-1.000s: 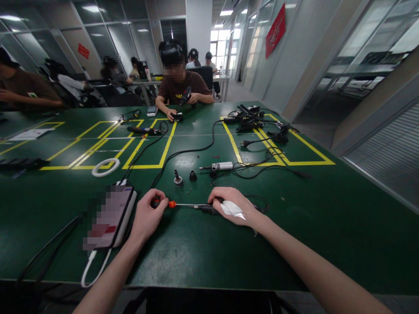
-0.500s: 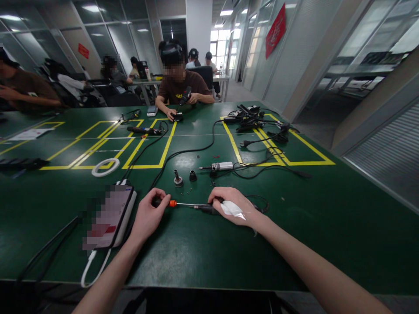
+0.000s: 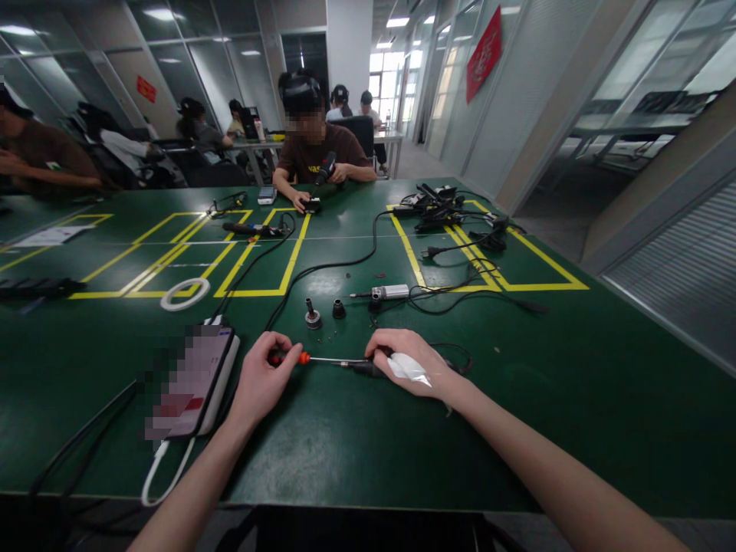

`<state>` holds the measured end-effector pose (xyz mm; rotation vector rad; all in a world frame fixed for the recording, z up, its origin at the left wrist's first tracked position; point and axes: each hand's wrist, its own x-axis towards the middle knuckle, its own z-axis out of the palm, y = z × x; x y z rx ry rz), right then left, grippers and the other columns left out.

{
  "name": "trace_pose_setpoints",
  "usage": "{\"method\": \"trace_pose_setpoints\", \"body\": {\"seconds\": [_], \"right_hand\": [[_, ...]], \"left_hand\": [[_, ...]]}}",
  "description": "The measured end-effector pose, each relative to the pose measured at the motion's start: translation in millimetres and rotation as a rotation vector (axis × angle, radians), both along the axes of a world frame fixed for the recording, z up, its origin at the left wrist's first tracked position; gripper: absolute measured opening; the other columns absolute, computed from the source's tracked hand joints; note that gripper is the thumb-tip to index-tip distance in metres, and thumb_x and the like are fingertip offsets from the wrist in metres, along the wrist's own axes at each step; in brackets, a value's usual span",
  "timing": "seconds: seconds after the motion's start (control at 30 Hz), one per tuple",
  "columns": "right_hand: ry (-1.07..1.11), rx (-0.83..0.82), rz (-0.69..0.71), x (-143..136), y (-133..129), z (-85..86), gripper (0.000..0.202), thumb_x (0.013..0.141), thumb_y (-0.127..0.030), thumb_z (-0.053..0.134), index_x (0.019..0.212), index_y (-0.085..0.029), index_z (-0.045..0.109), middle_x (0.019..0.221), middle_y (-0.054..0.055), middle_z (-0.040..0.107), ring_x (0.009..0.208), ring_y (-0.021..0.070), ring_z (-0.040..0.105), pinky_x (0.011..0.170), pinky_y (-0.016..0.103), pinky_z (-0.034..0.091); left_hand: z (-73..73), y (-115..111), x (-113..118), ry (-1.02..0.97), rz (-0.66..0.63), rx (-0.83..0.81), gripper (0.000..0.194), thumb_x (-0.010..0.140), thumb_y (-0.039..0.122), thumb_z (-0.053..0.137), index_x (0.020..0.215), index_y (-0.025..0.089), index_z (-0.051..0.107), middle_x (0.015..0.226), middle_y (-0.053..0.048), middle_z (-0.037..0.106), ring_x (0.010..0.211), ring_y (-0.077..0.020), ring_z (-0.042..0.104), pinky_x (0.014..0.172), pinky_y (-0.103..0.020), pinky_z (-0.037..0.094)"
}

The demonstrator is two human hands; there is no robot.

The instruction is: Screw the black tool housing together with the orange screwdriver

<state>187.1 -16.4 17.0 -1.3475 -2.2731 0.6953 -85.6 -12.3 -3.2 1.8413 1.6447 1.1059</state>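
Near table's [image 3: 517, 429] front edge: left hand [image 3: 260, 381] pinches screwdriver [image 3: 310, 358] handle; right hand [image 3: 409, 363] clamps black tool [image 3: 368, 369]. Screwdriver probably light, stiff; grip best at handle.

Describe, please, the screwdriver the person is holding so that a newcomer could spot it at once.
On the green table, just right of the phone, the left hand grips a screwdriver. Its thin metal shaft points right toward the right hand. Its orange collar sets it apart from the black and silver parts nearby.
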Motion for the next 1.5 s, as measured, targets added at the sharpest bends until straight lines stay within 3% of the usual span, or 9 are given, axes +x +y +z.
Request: {"method": "trace_pose_setpoints", "body": {"seconds": [0.4,0.7,1.3,1.5], "right_hand": [[0.026,0.025,0.012,0.8,1.3,-3.4,0.021,0.089,-0.014,0.055,0.088,-0.018,0.075,0.089,0.006,0.077,0.079,0.019,0.069,0.076,0.029,0.05],[0.002,0.021,0.005,-0.3,0.7,-1.4,0.021,0.089,-0.012,0.055,0.088,-0.017,0.075,0.09,0.007,0.077,0.08,0.0195,0.069,0.077,0.03,0.05],[-0.024,-0.016,-0.009,-1.4,0.6,1.0,0.021,0.089,-0.013,0.055,0.09,-0.017,0.076,0.094,0.008,0.077,0.084,0.0213,0.071,0.08,0.031,0.05],[-0.015,-0.003,0.0,-1.2,1.2,-1.7,0.021,0.089,-0.012,0.055,0.089,-0.017,0.075,0.093,0.007,0.077,0.083,0.0204,0.071,0.079,0.031,0.05]], "left_hand": [[-3.2,1.0,0.0,0.025,0.005,-0.04,0.042,0.086,0.059,0.06,0.065,0.023,0.059,0.064,0.001,0.059,0.062,-0.0181,0.053,0.061,-0.028,0.044],[-4.1,2.8,-2.6,0.014,0.008,0.041,0.018,0.08,0.041,0.06,0.072,0.025,0.057,0.079,-0.001,0.062,0.074,-0.021,0.06,0.07,-0.032,0.049],[-3.0,1.7,-1.6,-0.036,0.053,-0.056,0.044,0.08,0.062,0.067,0.064,0.023,0.056,0.06,0.004,0.053,0.058,-0.0153,0.048,0.058,-0.027,0.04],[-1.1,0.8,0.9,-0.046,0.046,-0.038,0.04,0.081,0.058,0.064,0.063,0.023,0.056,0.061,0.003,0.055,0.059,-0.0161,0.05,0.06,-0.028,0.041]]}}
